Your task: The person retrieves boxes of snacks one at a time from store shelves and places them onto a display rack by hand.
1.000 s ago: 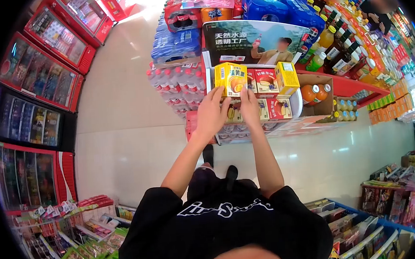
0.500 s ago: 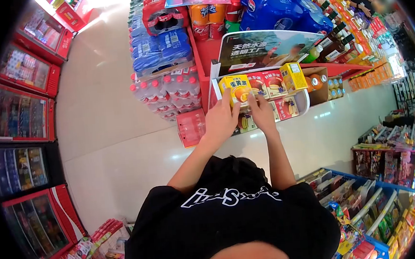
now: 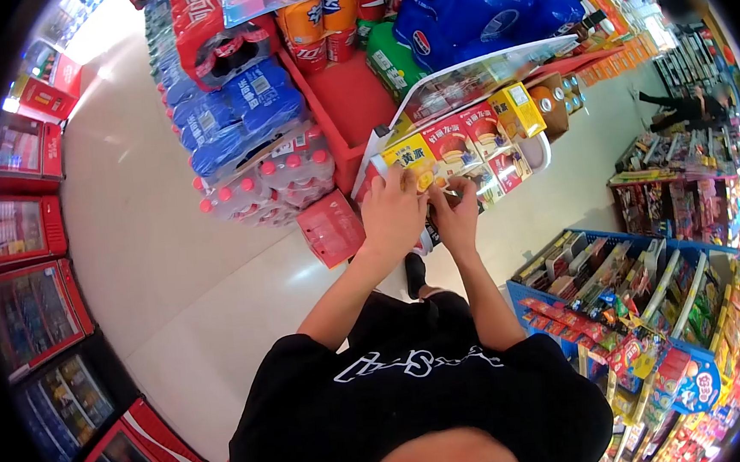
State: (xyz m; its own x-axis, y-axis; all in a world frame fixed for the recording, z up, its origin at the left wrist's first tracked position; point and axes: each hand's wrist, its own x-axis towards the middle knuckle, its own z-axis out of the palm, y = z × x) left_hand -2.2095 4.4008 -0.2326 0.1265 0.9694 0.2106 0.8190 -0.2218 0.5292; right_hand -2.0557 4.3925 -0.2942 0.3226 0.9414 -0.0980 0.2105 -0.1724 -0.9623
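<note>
In the head view, my left hand (image 3: 391,217) is at the lower part of a yellow snack box (image 3: 405,157), its fingers bent over the box's front. Beside it, my right hand (image 3: 457,218) has bent fingers and a thumb near the box's lower right corner; what they hold, if anything, is hidden. Red and white snack boxes (image 3: 452,142) stand to the right of the yellow box, with another yellow box (image 3: 518,111) at the row's end. A lower red box (image 3: 505,168) sits in front. A white-rimmed rack (image 3: 543,155) holds them.
Shrink-wrapped blue can packs (image 3: 245,107) and bottle packs (image 3: 297,166) are stacked at left. A red carton (image 3: 332,227) is on the floor. Blue Pepsi packs (image 3: 491,4) lie behind the rack's clear-looking panel (image 3: 471,82). A blue snack shelf (image 3: 560,243) stands right; red-framed coolers (image 3: 22,225) line the left.
The view has turned and come closer to the rack. Both hands are now lower on the yellow box, with the right fingers more bent. A dark shoe has come into view below the rack.
</note>
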